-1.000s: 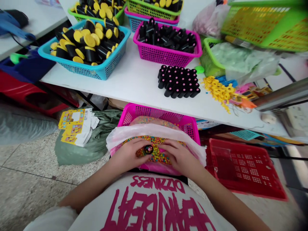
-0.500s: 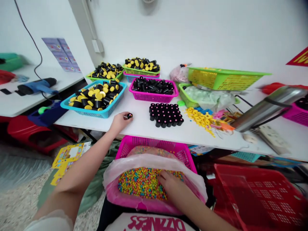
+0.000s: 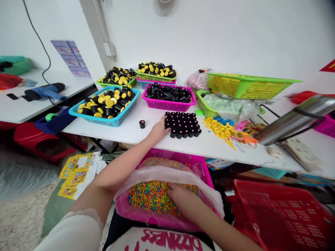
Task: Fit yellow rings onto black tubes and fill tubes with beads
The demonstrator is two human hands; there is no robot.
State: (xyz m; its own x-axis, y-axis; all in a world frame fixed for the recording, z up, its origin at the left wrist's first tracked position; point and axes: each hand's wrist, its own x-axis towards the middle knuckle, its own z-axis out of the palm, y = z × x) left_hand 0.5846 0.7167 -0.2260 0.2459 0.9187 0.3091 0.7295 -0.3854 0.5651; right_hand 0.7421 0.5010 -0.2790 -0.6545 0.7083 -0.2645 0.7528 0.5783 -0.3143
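Note:
My left hand (image 3: 160,129) reaches over the white table to the block of small black cylinders (image 3: 184,124) with pink dots on top. Its thumb and fingers close around one at the block's left edge. A single black cylinder (image 3: 142,124) stands upright by itself to the left of that hand, with bits of colour inside its top. Down in front of me, my right hand (image 3: 180,198) dips into small multicoloured beads (image 3: 149,197), its curled fingertips partly buried. The beads lie in an open plastic bag (image 3: 125,181) inside a pink basket (image 3: 206,170).
A blue basket (image 3: 115,121) of yellow-lidded black cylinders stands at left. Behind are a magenta basket (image 3: 170,104) of black cylinders and green baskets. Yellow plastic pieces (image 3: 220,129) and a metal tube (image 3: 295,120) lie at right. A red crate (image 3: 288,209) is below.
My left hand has let go of the cylinder with the coloured top, leaving it on the table, and moved right to the block. My right hand stays in the beads, shifted slightly left.

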